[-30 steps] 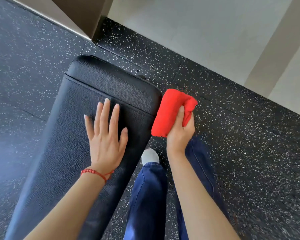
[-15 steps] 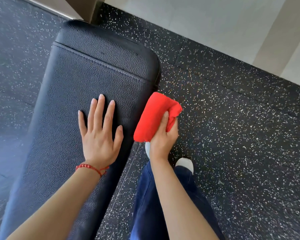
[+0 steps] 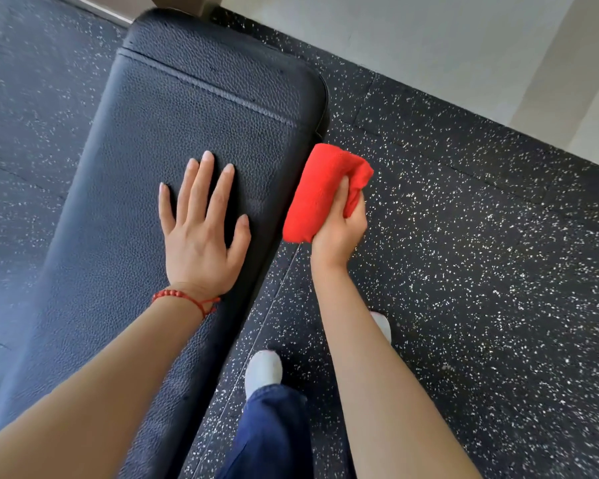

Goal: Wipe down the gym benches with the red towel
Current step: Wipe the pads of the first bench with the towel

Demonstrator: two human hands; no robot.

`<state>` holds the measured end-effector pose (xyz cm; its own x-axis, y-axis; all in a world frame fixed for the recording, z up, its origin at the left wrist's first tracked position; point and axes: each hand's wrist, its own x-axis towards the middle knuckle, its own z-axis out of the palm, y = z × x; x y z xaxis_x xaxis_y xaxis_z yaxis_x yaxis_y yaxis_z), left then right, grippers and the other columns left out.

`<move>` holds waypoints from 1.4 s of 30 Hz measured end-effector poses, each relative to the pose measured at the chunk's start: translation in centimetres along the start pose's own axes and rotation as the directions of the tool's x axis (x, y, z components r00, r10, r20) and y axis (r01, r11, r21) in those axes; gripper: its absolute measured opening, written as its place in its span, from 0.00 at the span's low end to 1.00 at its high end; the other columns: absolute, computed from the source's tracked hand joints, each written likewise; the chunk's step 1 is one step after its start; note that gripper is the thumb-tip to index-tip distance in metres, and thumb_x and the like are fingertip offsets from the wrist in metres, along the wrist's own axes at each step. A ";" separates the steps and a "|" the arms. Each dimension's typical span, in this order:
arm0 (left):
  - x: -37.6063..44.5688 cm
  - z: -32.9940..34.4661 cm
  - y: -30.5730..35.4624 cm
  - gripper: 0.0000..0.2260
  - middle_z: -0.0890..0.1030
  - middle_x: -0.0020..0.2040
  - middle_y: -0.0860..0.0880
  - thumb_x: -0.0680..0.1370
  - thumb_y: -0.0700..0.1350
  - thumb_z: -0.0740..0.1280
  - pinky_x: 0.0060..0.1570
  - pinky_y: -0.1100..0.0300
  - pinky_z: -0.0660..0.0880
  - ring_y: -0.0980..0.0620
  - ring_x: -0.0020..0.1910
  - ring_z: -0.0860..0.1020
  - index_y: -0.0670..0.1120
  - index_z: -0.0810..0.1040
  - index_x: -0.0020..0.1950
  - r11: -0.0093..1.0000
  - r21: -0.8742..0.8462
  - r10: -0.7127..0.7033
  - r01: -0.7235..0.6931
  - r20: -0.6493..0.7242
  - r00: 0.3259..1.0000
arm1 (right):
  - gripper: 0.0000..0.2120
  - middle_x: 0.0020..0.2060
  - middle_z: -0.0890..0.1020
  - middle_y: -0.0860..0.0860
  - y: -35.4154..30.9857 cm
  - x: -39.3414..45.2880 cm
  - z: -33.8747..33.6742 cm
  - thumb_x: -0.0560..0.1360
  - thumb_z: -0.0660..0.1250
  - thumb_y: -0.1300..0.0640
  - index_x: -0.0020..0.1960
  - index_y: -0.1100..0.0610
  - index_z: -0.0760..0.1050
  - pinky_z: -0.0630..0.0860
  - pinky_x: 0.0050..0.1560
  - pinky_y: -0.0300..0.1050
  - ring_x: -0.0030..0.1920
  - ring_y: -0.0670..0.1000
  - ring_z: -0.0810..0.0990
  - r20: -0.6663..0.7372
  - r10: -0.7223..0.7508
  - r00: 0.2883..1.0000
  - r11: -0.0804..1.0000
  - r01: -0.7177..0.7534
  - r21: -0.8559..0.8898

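Note:
A black padded gym bench (image 3: 173, 108) runs from the lower left up to the top centre. My left hand (image 3: 201, 229) lies flat on its top surface with fingers spread and straight; a red bead bracelet circles the wrist. My right hand (image 3: 339, 229) grips a folded red towel (image 3: 319, 191) and holds it against the bench's right side edge, just below the rounded end corner. My fingers are wrapped round the towel's right side.
Black rubber flooring with white speckles (image 3: 481, 271) surrounds the bench. A pale wall (image 3: 429, 39) rises along the top right. My blue trouser leg (image 3: 274, 433) and white shoes (image 3: 263, 369) stand on the floor right of the bench.
The towel in my right hand slid back along the bench's right side, away from the end corner. My feet shifted on the floor. My left hand stayed flat on the bench top.

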<state>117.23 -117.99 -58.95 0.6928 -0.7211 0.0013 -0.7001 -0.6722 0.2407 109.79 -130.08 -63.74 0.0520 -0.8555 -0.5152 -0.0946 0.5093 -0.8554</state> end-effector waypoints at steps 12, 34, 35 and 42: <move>-1.3 -1.1 -1.0 0.23 0.65 0.71 0.40 0.74 0.46 0.59 0.68 0.38 0.48 0.39 0.72 0.58 0.40 0.70 0.67 0.973 -0.220 0.070 -0.069 -0.006 0.998 | 0.04 0.40 0.81 0.45 4.8 -8.5 -2.7 0.77 0.63 0.54 0.49 0.50 0.75 0.74 0.48 0.44 0.42 0.44 0.77 -0.039 0.000 0.999 0.999 0.002 0.038; -15.5 -1.1 -5.3 0.23 0.63 0.73 0.44 0.77 0.49 0.56 0.69 0.39 0.47 0.45 0.73 0.57 0.46 0.65 0.72 0.988 -0.004 0.157 -0.157 0.047 0.986 | 0.06 0.34 0.79 0.42 7.8 -12.2 -4.1 0.77 0.63 0.56 0.43 0.50 0.77 0.73 0.39 0.35 0.34 0.38 0.75 -0.063 -0.012 0.998 0.986 0.022 0.164; -15.5 -1.1 -5.2 0.23 0.63 0.73 0.43 0.77 0.49 0.56 0.69 0.39 0.47 0.44 0.73 0.57 0.46 0.65 0.72 0.987 -0.003 0.158 -0.158 0.044 0.986 | 0.05 0.35 0.79 0.43 8.1 -12.5 -4.2 0.77 0.63 0.56 0.45 0.52 0.77 0.73 0.41 0.36 0.36 0.39 0.75 -0.064 -0.006 0.998 0.984 0.017 0.176; -15.7 -2.0 -4.8 0.20 0.67 0.70 0.39 0.77 0.43 0.57 0.68 0.35 0.49 0.40 0.71 0.60 0.40 0.71 0.67 0.978 -0.170 0.121 -0.119 0.003 0.993 | 0.07 0.42 0.81 0.50 12.8 -19.6 -7.5 0.76 0.63 0.55 0.50 0.55 0.78 0.74 0.53 0.54 0.44 0.47 0.76 -0.032 0.117 0.993 0.988 -0.113 0.107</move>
<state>110.04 -103.15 -58.19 0.6023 -0.7978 0.0276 -0.7378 -0.5432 0.4007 100.08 -107.47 -64.17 0.0086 -0.7924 -0.6100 0.0073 0.6100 -0.7924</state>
